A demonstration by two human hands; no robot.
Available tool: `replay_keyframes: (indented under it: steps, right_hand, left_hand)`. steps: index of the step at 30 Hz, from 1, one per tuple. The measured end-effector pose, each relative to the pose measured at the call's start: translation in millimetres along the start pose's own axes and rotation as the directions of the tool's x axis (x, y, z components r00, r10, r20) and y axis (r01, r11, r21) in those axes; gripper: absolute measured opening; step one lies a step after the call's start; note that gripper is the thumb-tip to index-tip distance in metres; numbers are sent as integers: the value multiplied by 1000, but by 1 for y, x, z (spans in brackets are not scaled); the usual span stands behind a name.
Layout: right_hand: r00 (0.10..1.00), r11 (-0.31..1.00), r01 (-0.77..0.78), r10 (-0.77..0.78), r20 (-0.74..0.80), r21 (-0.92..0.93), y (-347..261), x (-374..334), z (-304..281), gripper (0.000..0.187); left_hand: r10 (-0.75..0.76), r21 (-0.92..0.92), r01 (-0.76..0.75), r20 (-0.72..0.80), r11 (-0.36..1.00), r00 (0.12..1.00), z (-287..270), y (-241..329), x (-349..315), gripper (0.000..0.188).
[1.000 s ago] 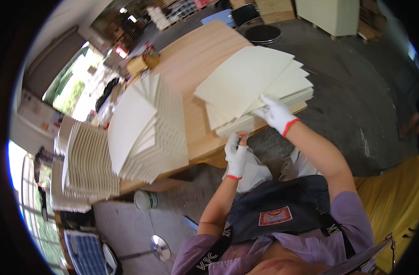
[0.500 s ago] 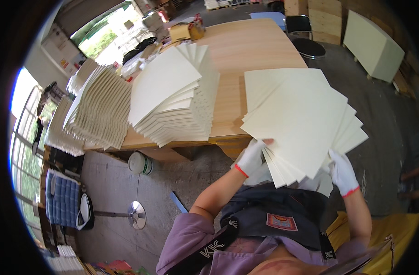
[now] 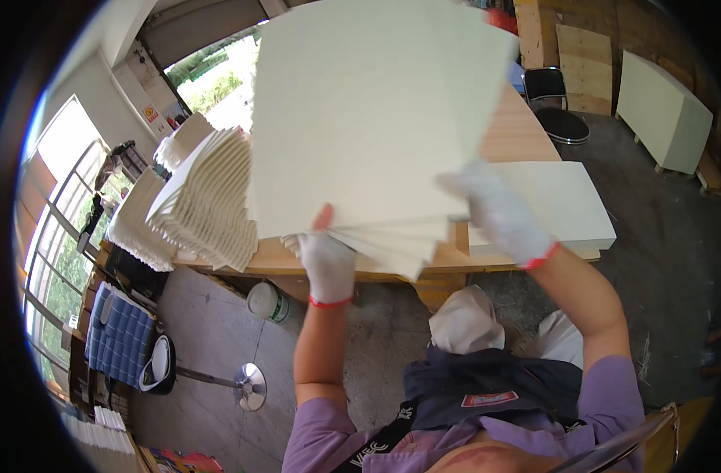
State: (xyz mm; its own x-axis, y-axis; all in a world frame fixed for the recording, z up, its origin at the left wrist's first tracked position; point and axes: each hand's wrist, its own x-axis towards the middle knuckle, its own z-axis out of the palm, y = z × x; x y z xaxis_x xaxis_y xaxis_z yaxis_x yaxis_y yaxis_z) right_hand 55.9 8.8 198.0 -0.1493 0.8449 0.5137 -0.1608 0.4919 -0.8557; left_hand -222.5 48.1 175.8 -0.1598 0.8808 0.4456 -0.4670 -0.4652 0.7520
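Cream sheets (image 3: 360, 118), fanned: left hand (image 3: 329, 264) grips their lower edge; right hand (image 3: 502, 214), blurred, meets their right side, grip unclear.

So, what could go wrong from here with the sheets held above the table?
The fanned sheets are not squared up, so some might slip from the left hand; the grip of the right hand is too blurred to judge. The left thumb tip is bare, so a sheet edge might cut it. The sheets hide part of the table, so something behind could be bumped.
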Motion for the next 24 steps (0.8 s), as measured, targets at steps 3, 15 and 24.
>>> replay_keyframes:
  steps: [3, 15, 24]
  right_hand:
    - [945, 904, -320, 325, 33, 284, -1, 59, 65, 45]
    - [820, 738, -524, 572, 18, 425, 81, 126, 78, 45]
    - [828, 588, -527, 519, 214, 613, 64, 70, 53, 42]
  left_hand:
    - [8, -75, -13, -63, 997, 998, -10, 15, 54, 38]
    - [-449, -202, 402, -352, 893, 821, -46, -13, 92, 25]
    - [-477, -455, 385, -105, 803, 872, -68, 2, 72, 30]
